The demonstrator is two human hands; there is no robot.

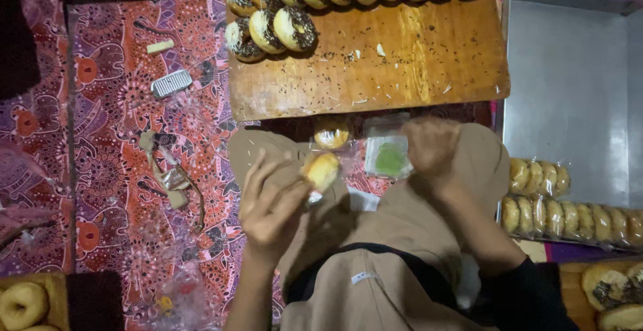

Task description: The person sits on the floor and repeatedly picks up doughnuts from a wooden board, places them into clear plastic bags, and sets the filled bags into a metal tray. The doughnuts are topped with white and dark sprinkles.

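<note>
Donut (pixel 321 170), plain side up, sits pinched at the fingertips of the left hand (pixel 271 204) above the lap, just below the wooden board's (pixel 402 70) near edge. Grip looks pretty light, so it could easily slip onto the cloth. Right hand (pixel 432 147) is blurred by a clear wrapper (pixel 387 157); can't tell its fingers.

Two hands (pixel 271 204), one wooden board (pixel 402 63)
</note>
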